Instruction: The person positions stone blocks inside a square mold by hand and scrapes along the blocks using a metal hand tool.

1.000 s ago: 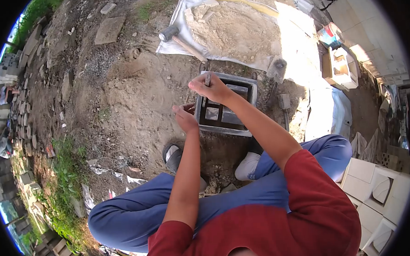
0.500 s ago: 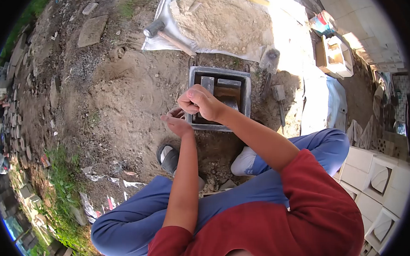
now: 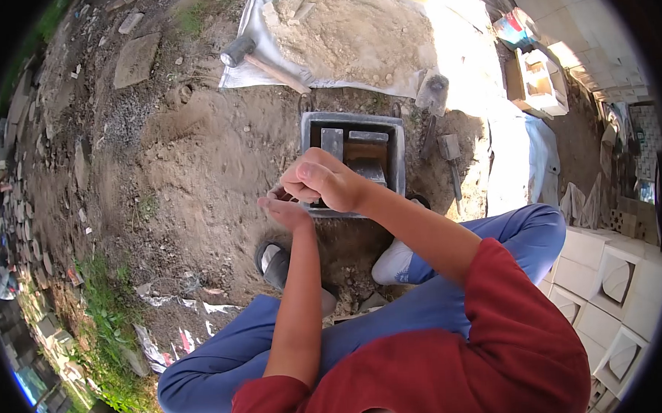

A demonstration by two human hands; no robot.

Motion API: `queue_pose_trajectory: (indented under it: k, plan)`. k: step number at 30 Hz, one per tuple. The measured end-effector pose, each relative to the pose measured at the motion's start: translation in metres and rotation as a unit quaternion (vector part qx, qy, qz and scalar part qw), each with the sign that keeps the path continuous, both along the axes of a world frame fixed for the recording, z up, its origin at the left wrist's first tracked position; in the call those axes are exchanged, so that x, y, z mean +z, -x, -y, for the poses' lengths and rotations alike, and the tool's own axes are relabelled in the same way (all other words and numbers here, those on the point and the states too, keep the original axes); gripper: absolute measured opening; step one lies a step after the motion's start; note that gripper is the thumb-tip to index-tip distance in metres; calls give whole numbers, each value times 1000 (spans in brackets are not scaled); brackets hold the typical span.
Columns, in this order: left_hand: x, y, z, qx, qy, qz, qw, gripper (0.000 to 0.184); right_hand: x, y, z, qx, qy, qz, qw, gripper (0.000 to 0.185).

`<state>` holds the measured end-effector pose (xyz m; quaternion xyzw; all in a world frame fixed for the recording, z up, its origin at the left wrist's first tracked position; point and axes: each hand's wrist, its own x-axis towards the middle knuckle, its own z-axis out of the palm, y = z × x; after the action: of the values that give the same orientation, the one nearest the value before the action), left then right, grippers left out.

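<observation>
A dark rectangular mould box (image 3: 399, 152) with blocks inside stands on the dirt before my feet. Over its near left part hangs my right hand (image 3: 321, 180), fingers curled into a fist; whatever it may hold is hidden. My left hand (image 3: 285, 210) is just below and left of it, at the box's left edge, palm up with its fingers partly covered by the right hand. Inside the box, a grey block (image 3: 333, 143) lies at the back left and another grey bar (image 3: 368, 136) at the back.
A mallet (image 3: 273, 72) lies beside a sheet with a sand heap (image 3: 353, 39). A trowel (image 3: 432, 95) and a small hammer (image 3: 449, 148) are right of the box. Pale hollow blocks (image 3: 615, 277) stand at the right, a bucket (image 3: 515, 29) farther back.
My right hand has come down and left from over the box's back left part, closer to my left hand. A small block that showed between its fingers earlier is no longer visible there. The view has shifted.
</observation>
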<state>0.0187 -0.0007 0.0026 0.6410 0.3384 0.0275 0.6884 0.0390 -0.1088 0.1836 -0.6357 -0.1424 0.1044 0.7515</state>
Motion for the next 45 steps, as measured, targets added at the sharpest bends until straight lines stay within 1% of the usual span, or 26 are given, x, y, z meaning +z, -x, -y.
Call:
queue_pose_trajectory:
  k: [1,3,4,5,6,7,8,10,11,12,13,14,16,17,18,20,22,24,26,28,34,36,38,41,43,45]
  plan:
    - [2,-1,0,2,-2,-2,1000,89,5,3,-1,10,-2,22,1000,67]
    - [8,2,-1,-16,-56,-7,998,89,-30,7,1,15,-4,36,999,67]
    - [4,1,-3,-15,-55,-5,998,89,-32,4,2,19,0,57,998,68]
    - [1,-2,-2,-12,-2,-5,1000,89,-34,-1,5,23,3,62,998,68]
    - [-2,-1,-3,-11,50,-9,999,88,-25,-5,3,16,-8,12,1000,68]
    - [5,4,-3,-14,49,-11,999,88,-18,-6,1,5,-20,-41,999,69]
    - [11,2,0,-27,-29,-16,999,87,-9,-7,1,6,-18,-37,999,69]
    - [9,1,-1,-33,-112,-25,993,86,4,1,-3,17,-20,22,999,68]
    - [4,3,-3,-33,-115,-14,993,86,-8,4,-4,17,-24,18,999,68]
    - [4,1,-1,-14,-71,-5,997,85,-29,5,-3,23,-10,21,999,67]
    - [3,0,0,6,-26,3,1000,84,-30,-1,-2,31,8,29,999,66]
    - [1,-4,2,12,-23,9,1000,84,-31,-4,1,37,11,35,999,66]
    - [-10,-1,-3,-10,49,32,998,83,-7,-8,-1,13,-18,-36,999,72]
    - [-12,-6,-1,-5,51,40,998,83,2,-7,0,22,-5,-29,999,76]
    - [-11,-4,-2,-14,35,28,999,83,-9,-6,3,29,-6,-27,999,76]
    - [-10,3,-8,-21,15,14,1000,83,-44,2,4,32,-4,50,998,78]
    - [-18,0,-5,-26,10,22,999,82,-32,-5,4,53,14,67,996,78]
    - [-32,2,-8,-30,38,22,999,81,-18,-11,6,25,19,-38,999,82]
    - [-35,-5,-7,-28,66,24,997,81,3,-15,15,44,11,-48,998,86]
    - [-33,0,-8,-44,35,59,997,78,39,-9,24,15,2,23,1000,89]
    - [-33,0,-9,-68,14,51,996,75,108,14,35,-26,12,111,993,89]
    - [-37,0,-9,-54,26,53,997,74,112,25,34,-38,-12,109,993,85]
    - [-42,0,-8,-38,38,53,997,74,109,39,31,-140,4,87,986,80]
    - [-48,-3,-9,-21,85,40,995,72,98,56,21,-168,-21,100,980,75]
    - [-46,-2,-8,-33,-8,51,998,71,89,65,12,-200,-41,114,972,73]
    - [-39,1,-7,-28,-13,39,999,71,76,71,4,-221,-43,103,969,73]
